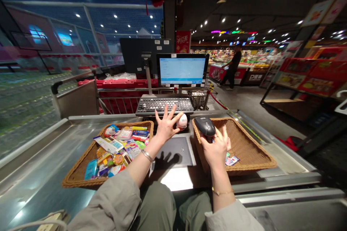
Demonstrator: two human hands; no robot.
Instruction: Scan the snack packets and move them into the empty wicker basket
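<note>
My left hand [166,125] is raised over the counter with most fingers spread, pinching a small white egg-shaped item [182,121] between thumb and forefinger. My right hand [216,148] grips a black handheld barcode scanner [205,126], held above the right wicker basket [251,151]. The scanner's head sits just right of the white item. The left wicker basket [78,173] holds several colourful small packets [119,149]. One small packet [231,160] lies in the right basket near my wrist.
A keyboard [164,105] and a lit monitor [182,69] stand behind the baskets. A dark scanner plate [173,151] lies between the baskets in the steel counter [40,173]. Red shopping carts [121,94] sit behind. A person [232,66] walks in the far aisle.
</note>
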